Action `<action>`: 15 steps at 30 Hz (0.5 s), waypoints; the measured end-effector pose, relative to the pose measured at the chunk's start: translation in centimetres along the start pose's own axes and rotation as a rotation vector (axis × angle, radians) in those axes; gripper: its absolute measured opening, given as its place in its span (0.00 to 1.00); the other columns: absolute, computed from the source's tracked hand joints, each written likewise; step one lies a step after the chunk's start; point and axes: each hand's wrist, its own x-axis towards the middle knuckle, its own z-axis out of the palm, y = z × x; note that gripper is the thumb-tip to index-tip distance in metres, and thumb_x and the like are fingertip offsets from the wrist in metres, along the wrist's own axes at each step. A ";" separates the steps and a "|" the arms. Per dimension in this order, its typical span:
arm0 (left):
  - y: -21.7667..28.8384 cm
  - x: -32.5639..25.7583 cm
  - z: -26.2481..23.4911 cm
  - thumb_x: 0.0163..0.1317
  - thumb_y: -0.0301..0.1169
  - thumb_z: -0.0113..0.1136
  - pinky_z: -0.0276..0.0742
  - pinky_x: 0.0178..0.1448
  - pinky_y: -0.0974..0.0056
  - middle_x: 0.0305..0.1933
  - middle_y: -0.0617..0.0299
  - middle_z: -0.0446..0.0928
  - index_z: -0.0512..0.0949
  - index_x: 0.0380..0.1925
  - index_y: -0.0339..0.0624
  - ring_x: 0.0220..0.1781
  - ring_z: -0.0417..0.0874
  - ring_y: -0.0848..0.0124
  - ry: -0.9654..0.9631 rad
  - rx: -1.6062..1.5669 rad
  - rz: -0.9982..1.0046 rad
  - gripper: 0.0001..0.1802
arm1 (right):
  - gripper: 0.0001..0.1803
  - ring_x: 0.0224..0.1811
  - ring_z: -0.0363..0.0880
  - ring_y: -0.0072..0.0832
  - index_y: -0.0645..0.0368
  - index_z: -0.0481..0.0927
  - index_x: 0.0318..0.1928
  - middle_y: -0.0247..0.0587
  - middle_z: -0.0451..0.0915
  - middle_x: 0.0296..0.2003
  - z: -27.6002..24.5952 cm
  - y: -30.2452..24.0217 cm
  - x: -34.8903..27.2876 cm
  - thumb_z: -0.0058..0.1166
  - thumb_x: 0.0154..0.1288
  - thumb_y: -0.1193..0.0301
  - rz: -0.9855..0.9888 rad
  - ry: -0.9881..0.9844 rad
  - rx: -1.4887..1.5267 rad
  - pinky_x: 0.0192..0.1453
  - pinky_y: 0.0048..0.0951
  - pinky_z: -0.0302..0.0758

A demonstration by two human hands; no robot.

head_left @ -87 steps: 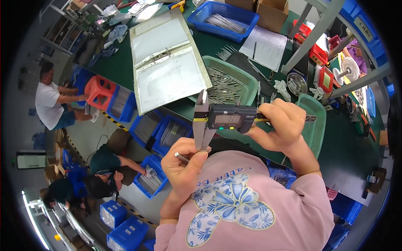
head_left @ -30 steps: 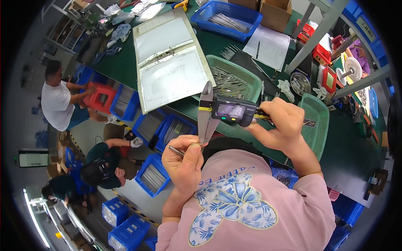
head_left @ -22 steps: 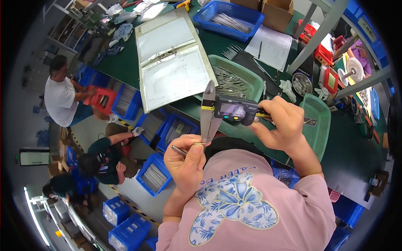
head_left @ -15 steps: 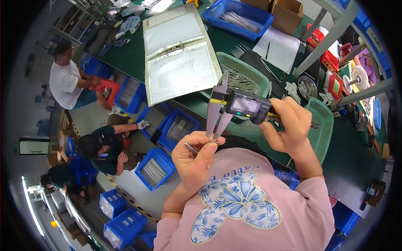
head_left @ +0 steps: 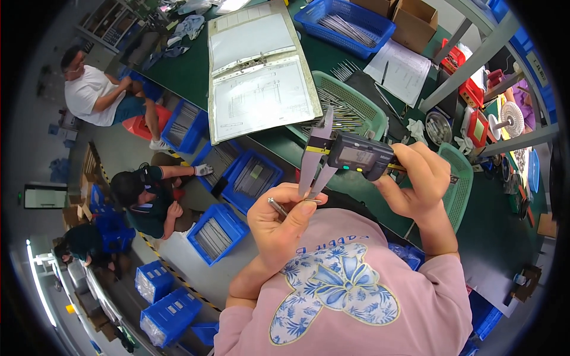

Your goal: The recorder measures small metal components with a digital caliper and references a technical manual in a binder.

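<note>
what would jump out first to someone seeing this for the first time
At the centre, the right hand holds a digital caliper with its jaws pointing down at a thin metal pin pinched in the left hand. Just beyond, on the green bench, an open binder shows a drawing beside a green basket of similar pins. Blue bins of metal parts line the floor to the left, where people sit working.

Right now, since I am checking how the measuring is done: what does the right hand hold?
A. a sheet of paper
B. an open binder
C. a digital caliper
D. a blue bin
C: the right hand grips a digital caliper by its body, with the jaws pointing down to the thin metal pin pinched in the left hand.
</note>
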 end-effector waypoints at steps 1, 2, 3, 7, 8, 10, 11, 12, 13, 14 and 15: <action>0.0 0.0 0.0 0.51 0.21 0.52 0.56 0.17 0.80 0.31 0.52 0.74 0.70 0.29 0.34 0.14 0.63 0.85 0.001 -0.004 -0.005 0.04 | 0.16 0.11 0.64 0.25 0.63 0.73 0.26 0.35 0.67 0.13 0.0 0.0 0.0 0.61 0.35 0.68 -0.004 -0.001 -0.006 0.13 0.20 0.59; -0.1 0.0 0.0 0.51 0.21 0.52 0.56 0.17 0.80 0.31 0.52 0.74 0.70 0.29 0.34 0.14 0.63 0.85 0.001 -0.004 -0.004 0.04 | 0.16 0.11 0.64 0.25 0.63 0.73 0.26 0.35 0.68 0.13 0.0 0.0 0.0 0.61 0.35 0.68 -0.008 0.000 -0.011 0.13 0.20 0.59; -0.3 0.0 -0.1 0.51 0.21 0.50 0.55 0.15 0.80 0.30 0.50 0.74 0.69 0.30 0.33 0.12 0.62 0.84 -0.013 0.036 0.019 0.05 | 0.16 0.11 0.64 0.25 0.63 0.73 0.26 0.35 0.68 0.13 -0.1 0.1 -0.1 0.61 0.35 0.68 -0.009 0.001 -0.011 0.13 0.20 0.59; -0.1 0.0 0.0 0.51 0.21 0.52 0.56 0.17 0.80 0.30 0.54 0.75 0.71 0.29 0.33 0.15 0.63 0.85 -0.003 0.028 -0.007 0.04 | 0.16 0.10 0.64 0.24 0.63 0.73 0.26 0.35 0.67 0.13 0.0 0.4 -0.3 0.61 0.36 0.67 -0.050 0.033 -0.033 0.13 0.20 0.59; 0.0 0.0 0.1 0.51 0.21 0.52 0.56 0.17 0.80 0.30 0.54 0.75 0.71 0.29 0.33 0.15 0.63 0.85 -0.003 0.028 -0.007 0.04 | 0.16 0.10 0.63 0.24 0.62 0.73 0.26 0.35 0.67 0.13 0.1 0.5 -0.3 0.61 0.36 0.66 -0.064 0.044 -0.037 0.13 0.20 0.59; 0.0 0.0 0.1 0.51 0.21 0.52 0.57 0.17 0.80 0.30 0.54 0.75 0.71 0.28 0.33 0.15 0.63 0.85 0.001 0.053 -0.002 0.04 | 0.16 0.10 0.63 0.24 0.62 0.73 0.25 0.35 0.66 0.12 0.1 0.5 -0.3 0.61 0.36 0.66 -0.060 0.043 -0.039 0.12 0.20 0.58; 0.0 0.0 0.1 0.51 0.21 0.52 0.57 0.17 0.80 0.30 0.54 0.75 0.71 0.28 0.33 0.15 0.63 0.85 -0.001 0.053 -0.002 0.04 | 0.16 0.10 0.62 0.24 0.62 0.72 0.24 0.34 0.65 0.12 0.1 0.5 -0.3 0.61 0.36 0.65 -0.056 0.042 -0.041 0.12 0.20 0.58; 0.0 0.0 0.0 0.51 0.21 0.52 0.57 0.18 0.81 0.30 0.54 0.74 0.71 0.28 0.33 0.15 0.63 0.85 -0.003 0.061 -0.004 0.04 | 0.16 0.10 0.62 0.24 0.62 0.72 0.24 0.34 0.65 0.12 0.0 0.5 -0.3 0.61 0.36 0.65 -0.056 0.042 -0.042 0.12 0.20 0.58; 0.0 0.0 0.0 0.51 0.21 0.52 0.57 0.18 0.81 0.31 0.54 0.74 0.71 0.28 0.33 0.16 0.63 0.85 -0.006 0.070 -0.006 0.04 | 0.17 0.09 0.62 0.24 0.62 0.72 0.24 0.33 0.64 0.11 0.0 0.4 -0.4 0.61 0.35 0.65 -0.041 0.030 -0.061 0.12 0.21 0.57; 0.0 0.0 0.0 0.51 0.21 0.52 0.57 0.18 0.81 0.31 0.54 0.74 0.71 0.28 0.33 0.16 0.63 0.85 -0.007 0.069 -0.006 0.04 | 0.17 0.09 0.61 0.24 0.61 0.71 0.23 0.33 0.63 0.11 -0.1 0.4 -0.4 0.62 0.35 0.64 -0.026 0.017 -0.081 0.11 0.21 0.56; 0.0 0.0 0.0 0.50 0.21 0.52 0.57 0.18 0.81 0.31 0.54 0.74 0.71 0.27 0.33 0.16 0.63 0.85 -0.005 0.071 -0.002 0.03 | 0.17 0.09 0.61 0.24 0.61 0.71 0.23 0.33 0.63 0.11 -0.1 0.4 -0.4 0.62 0.35 0.64 -0.025 0.017 -0.083 0.11 0.21 0.56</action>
